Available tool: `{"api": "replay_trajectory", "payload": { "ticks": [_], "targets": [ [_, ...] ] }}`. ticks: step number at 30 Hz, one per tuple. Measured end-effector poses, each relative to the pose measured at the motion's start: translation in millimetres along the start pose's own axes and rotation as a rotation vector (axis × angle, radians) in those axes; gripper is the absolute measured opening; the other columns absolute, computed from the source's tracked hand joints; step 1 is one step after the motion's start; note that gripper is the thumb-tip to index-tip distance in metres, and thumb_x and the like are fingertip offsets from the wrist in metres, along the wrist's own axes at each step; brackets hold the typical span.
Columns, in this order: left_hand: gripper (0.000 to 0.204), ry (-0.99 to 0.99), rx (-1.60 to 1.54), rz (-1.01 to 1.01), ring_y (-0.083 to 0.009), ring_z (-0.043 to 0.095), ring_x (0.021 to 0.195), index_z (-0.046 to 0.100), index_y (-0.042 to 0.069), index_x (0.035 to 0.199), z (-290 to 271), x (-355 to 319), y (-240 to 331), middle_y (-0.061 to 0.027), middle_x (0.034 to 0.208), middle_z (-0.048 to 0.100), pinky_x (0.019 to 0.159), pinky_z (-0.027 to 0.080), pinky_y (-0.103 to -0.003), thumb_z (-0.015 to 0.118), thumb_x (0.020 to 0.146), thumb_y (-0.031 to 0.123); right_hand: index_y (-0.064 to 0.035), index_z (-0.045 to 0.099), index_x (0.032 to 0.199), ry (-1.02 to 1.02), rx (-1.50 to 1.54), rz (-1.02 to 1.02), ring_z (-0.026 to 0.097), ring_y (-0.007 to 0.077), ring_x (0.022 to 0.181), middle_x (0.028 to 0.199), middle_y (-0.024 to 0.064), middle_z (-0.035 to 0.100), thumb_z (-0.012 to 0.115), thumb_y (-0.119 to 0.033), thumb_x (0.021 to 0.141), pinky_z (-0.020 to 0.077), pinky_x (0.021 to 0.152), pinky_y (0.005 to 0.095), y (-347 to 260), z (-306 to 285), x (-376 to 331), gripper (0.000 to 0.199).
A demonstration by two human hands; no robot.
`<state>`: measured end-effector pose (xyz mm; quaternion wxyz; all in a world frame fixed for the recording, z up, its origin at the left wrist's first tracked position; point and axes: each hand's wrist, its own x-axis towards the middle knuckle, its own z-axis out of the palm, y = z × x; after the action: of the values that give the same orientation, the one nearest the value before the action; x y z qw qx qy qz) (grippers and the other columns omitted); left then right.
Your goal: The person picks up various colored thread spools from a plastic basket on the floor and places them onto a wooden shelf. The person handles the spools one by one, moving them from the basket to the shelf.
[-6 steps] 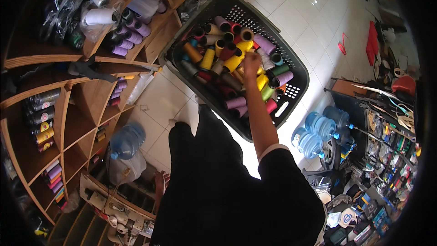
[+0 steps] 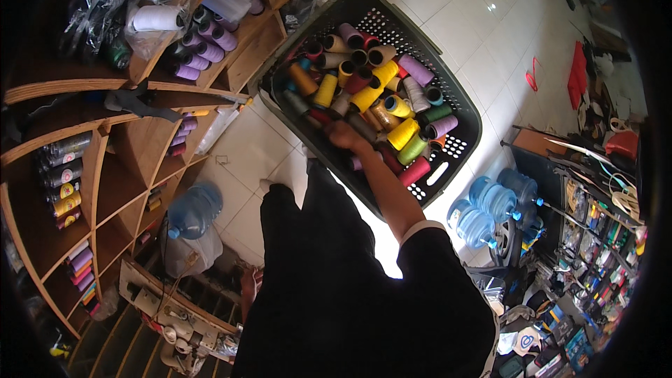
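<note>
A dark grey plastic basket (image 2: 458, 101) holds many thread spools in a loose heap. My right hand (image 2: 343, 134) reaches into its near left part, touching the heap beside a dark brown spool (image 2: 362, 126); its fingertips are hidden, so its grip does not show. To the right of that hand lie a yellow spool (image 2: 403, 134), a lime green spool (image 2: 413, 148) and a red spool (image 2: 414, 171). My left hand (image 2: 250, 280) hangs low beside my leg, partly covered by my clothes. Its fingers look loosely apart, holding nothing I can see.
Wooden shelves (image 2: 98, 182) with spools stand along the left. A blue water jug (image 2: 196, 211) is on the floor near them, above a sewing machine (image 2: 175, 322). Several blue jugs (image 2: 472, 222) stand at right, beside a cluttered rack (image 2: 595, 238). Red cloth (image 2: 577, 75) lies farther off.
My right hand has moved left and nearer to me, from the middle of the heap to its near left side. The yellow spools it covered now show. My left hand is more hidden.
</note>
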<state>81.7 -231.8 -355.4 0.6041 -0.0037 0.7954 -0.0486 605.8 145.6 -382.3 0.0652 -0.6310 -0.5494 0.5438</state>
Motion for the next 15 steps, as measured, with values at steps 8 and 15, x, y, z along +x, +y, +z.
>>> {"api": "replay_trajectory", "payload": {
  "ticks": [8, 15],
  "targets": [
    [0.044, 0.036, -0.126, 0.105, -0.0265, 0.058, 0.102, 0.049, 0.005, 0.122, 5.0, -60.2, -15.6, -0.0117, 0.105, 0.063, 0.081, 0.044, -0.043, 0.048, 0.091, 0.037, 0.0, 0.059, 0.107, -0.152, -0.513, 0.113, 0.059, 0.035, 0.103, 0.108, 0.0227, 0.061, 0.052, -0.013, 0.081, 0.049, 0.085, 0.0424, 58.7, 71.2, 73.9, 0.03],
    [0.04, 0.036, -0.189, 0.083, -0.0264, 0.061, 0.095, 0.051, 0.003, 0.117, 3.2, -41.4, -74.6, -0.0139, 0.101, 0.063, 0.08, 0.047, -0.041, 0.05, 0.092, 0.034, 0.0003, 0.059, 0.107, -0.073, -0.442, 0.162, 0.058, 0.036, 0.104, 0.107, 0.023, 0.061, 0.053, -0.01, 0.079, 0.049, 0.086, 0.0425, 67.0, 80.0, 74.6, 0.031]
  ]
}}
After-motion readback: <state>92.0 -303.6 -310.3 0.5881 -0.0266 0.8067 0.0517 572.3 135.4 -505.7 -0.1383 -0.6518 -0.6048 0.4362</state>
